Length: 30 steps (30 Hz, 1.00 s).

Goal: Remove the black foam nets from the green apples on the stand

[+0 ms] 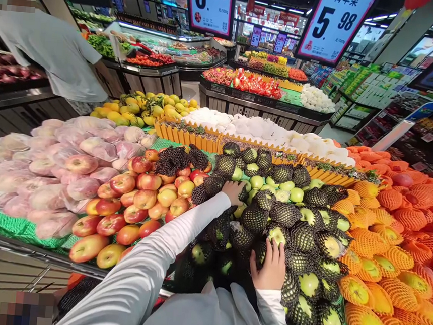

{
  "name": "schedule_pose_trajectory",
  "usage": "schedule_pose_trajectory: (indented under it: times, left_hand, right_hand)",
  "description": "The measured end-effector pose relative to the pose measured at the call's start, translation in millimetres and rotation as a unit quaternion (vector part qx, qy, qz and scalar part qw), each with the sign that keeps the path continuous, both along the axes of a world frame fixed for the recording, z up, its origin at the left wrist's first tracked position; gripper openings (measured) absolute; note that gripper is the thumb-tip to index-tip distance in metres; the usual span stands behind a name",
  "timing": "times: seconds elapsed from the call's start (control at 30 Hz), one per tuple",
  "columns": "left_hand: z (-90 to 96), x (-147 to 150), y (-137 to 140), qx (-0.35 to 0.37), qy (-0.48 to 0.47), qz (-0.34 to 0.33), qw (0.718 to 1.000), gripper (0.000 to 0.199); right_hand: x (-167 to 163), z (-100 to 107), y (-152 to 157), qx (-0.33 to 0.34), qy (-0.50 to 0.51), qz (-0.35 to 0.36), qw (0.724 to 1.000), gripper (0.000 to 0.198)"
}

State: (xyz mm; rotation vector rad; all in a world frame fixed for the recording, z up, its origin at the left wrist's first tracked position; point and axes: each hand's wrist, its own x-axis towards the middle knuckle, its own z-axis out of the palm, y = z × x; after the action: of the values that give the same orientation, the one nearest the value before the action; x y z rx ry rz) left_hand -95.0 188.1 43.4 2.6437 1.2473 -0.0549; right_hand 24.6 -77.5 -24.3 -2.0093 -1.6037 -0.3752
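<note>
1. Left hand [233, 192] bent downward just right of the red apples [147, 183], among black netting [212, 186]; whether it gripped anything, I couldn't tell.
2. Right hand [270, 268], farther right of the red apples, had thumb and fingers spread, fingertips on a pale-green apple [276, 234].
3. Farthest right of them lay glossy green apples [308, 284], many half-sleeved in black mesh.
</note>
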Motion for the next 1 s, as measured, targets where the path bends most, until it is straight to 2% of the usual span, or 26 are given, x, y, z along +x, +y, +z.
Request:
schedule_pose_trajectory:
  times: [0.1,0.2,0.27,0.33,0.47,0.53,0.67,0.83,0.93,1.0]
  left_hand:
    - [14.6,-13,-5,0.071,-0.102,-0.001,0.992,0.084]
    - [32.0,-29,0,0.173,-0.221,0.054,0.958,0.079]
    - [40.0,-41,10,0.225,-0.246,0.113,0.936,0.077]
    - [41.3,-53,21,0.250,-0.232,0.153,0.928,0.078]
    - [26.0,-74,37,0.187,-0.144,0.186,0.954,0.079]
    - [16.9,-81,44,0.147,-0.139,0.205,0.958,0.077]
    - [8.9,-91,65,0.081,-0.194,0.186,0.960,0.071]
    - [10.6,-102,94,-0.022,-0.268,0.169,0.948,0.073]
    - [13.8,-105,94,-0.040,-0.253,0.199,0.946,0.078]
    - [16.3,-102,83,-0.007,-0.241,0.210,0.948,0.080]
  right_hand:
    - [-1,1,1,0.000,0.009,-0.002,1.000,0.059]
    - [-2,2,2,0.006,-0.004,-0.007,1.000,0.058]
    - [-2,3,2,0.011,-0.015,-0.009,1.000,0.057]
    - [-2,3,2,0.012,-0.021,-0.009,1.000,0.057]
    - [-2,2,2,0.014,-0.018,-0.011,1.000,0.057]
    - [-2,1,2,0.014,-0.016,-0.014,1.000,0.056]
    - [-3,3,3,0.012,-0.016,-0.014,1.000,0.056]
    - [-4,4,1,0.005,-0.014,-0.021,1.000,0.055]
    - [-3,1,0,0.004,-0.014,-0.021,1.000,0.056]
    - [-3,0,0,0.003,-0.011,-0.023,1.000,0.056]
